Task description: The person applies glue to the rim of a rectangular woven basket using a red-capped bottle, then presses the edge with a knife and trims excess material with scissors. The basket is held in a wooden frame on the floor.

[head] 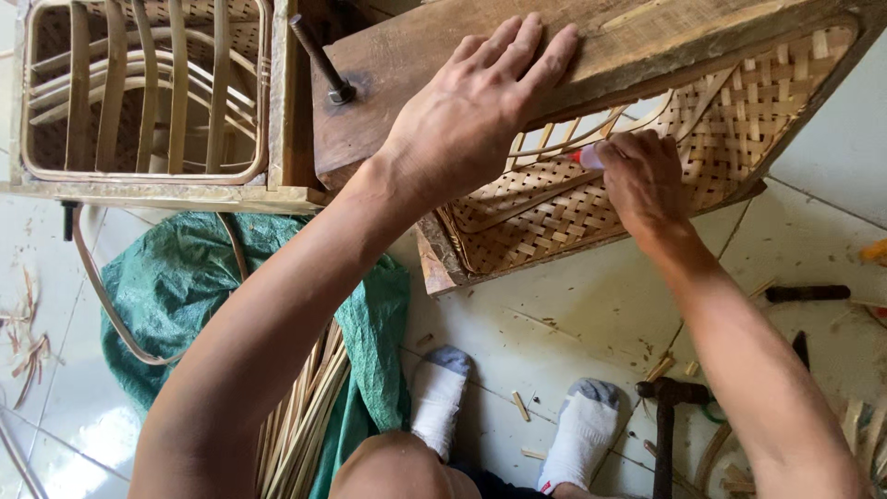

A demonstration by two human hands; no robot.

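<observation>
My left hand (476, 106) lies flat, fingers apart, on a thick wooden plank (407, 65) that presses down on a woven bamboo basket (739, 120). My right hand (642, 180) is closed around a small white tube with a red tip (586, 157), its tip against the bamboo strips at the basket's inner rim. The basket sits in a wooden frame (434, 263) and part of it is hidden under the plank.
A metal bolt (319, 60) stands up from the plank. A second bamboo frame basket (148, 92) is at top left. A green sack (185, 277) with bamboo strips (300, 416) lies on the tiled floor. A hammer (667, 407) and other tools (807, 294) lie by my socked feet (582, 430).
</observation>
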